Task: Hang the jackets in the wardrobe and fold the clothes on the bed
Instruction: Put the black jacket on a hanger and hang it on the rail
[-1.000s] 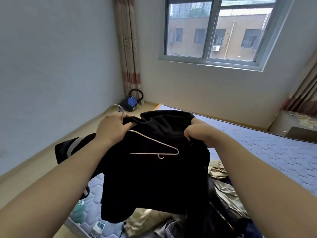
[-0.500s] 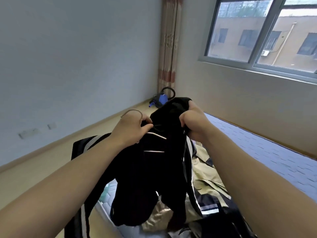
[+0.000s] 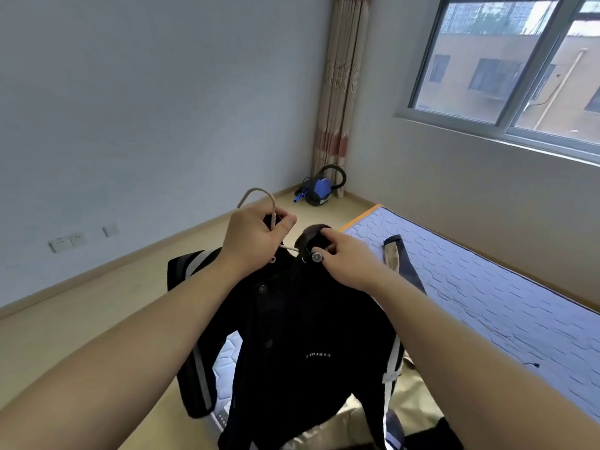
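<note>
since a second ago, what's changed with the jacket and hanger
The black jacket went from held spread, with the thin hanger lying across it, to hanging down from it, with its front and snaps facing the camera. The right grip shifted from the shoulder fabric to pinching the collar by a snap. The view swung left. Unchanged: the left grip holds the hanger's neck, and other clothes lie on the mattress.

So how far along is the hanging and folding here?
Done: black jacket sits on the wire hanger. In hand: left hand grips it below the hook, right hand pinches the collar. Left: no wardrobe in view; beige clothes lie unfolded on the bed.
</note>
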A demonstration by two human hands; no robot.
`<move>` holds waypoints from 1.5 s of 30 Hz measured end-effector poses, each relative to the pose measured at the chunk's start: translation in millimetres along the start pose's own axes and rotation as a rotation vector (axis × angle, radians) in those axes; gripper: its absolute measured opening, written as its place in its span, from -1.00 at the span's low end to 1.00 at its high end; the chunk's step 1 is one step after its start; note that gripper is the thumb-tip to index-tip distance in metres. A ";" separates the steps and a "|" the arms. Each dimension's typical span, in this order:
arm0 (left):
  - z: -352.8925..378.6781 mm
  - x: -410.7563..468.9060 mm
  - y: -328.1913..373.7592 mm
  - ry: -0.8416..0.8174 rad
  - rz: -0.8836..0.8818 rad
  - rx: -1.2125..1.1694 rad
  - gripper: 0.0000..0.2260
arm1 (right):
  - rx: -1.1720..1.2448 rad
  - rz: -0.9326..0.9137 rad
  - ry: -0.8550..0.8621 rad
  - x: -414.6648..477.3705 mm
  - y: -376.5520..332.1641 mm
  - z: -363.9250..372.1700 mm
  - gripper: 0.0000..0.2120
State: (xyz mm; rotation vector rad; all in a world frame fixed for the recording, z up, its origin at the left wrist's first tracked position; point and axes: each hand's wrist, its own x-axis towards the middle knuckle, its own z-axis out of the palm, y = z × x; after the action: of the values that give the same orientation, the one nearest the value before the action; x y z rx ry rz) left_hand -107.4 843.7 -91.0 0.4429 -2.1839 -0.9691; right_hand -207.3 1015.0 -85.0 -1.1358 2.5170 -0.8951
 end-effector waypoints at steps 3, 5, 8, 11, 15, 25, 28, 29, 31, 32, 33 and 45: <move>2.1 13.2 -10.4 0.027 -0.037 -0.036 -0.88 | -0.189 0.149 0.188 1.5 -6.7 14.4 -0.67; 2.8 19.9 -14.8 0.033 -0.051 -0.043 -0.87 | -0.238 0.181 0.197 4.4 -14.2 20.4 -0.58; 3.8 24.2 -17.0 0.004 -0.036 -0.023 -0.83 | -0.192 0.097 0.132 7.5 -32.4 29.1 -0.54; -3.7 29.3 -18.0 -0.034 -0.040 0.018 -0.79 | -0.143 -0.044 0.045 13.8 -42.6 33.3 -0.63; -37.1 24.3 -26.7 -0.226 -0.029 0.050 -0.77 | -0.082 -0.142 -0.013 20.4 -30.8 36.8 -0.77; -53.5 -47.8 -12.7 0.088 -0.124 0.061 -0.58 | -0.102 -0.092 0.226 -1.4 -33.3 45.2 -0.75; -56.5 -87.4 1.2 0.085 -0.263 -0.065 -0.51 | -0.094 -0.104 0.285 -16.0 -42.0 49.5 -0.77; -60.0 -101.3 1.6 0.103 -0.318 -0.116 -0.48 | -0.088 -0.109 0.303 -22.3 -44.3 52.5 -0.77; -70.6 -133.1 5.4 0.117 -0.431 -0.201 -0.40 | -0.070 -0.120 0.324 -37.4 -49.0 59.5 -0.76; -77.0 -149.1 8.1 0.120 -0.478 -0.231 -0.35 | -0.060 -0.139 0.325 -47.2 -51.3 63.3 -0.76; -85.7 -167.3 11.4 0.123 -0.523 -0.244 -0.31 | -0.055 -0.173 0.311 -59.3 -55.4 69.4 -0.76; -173.7 -301.3 84.3 0.232 -0.734 -0.009 -0.70 | -0.200 -0.594 0.203 -200.4 -132.6 64.9 -0.75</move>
State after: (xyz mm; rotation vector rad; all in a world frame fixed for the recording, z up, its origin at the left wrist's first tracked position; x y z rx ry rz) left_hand 225.0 976.0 -83.3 1.3397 -1.8148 -1.2181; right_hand 34.7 1067.8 -60.2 -2.0162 2.4976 -0.9362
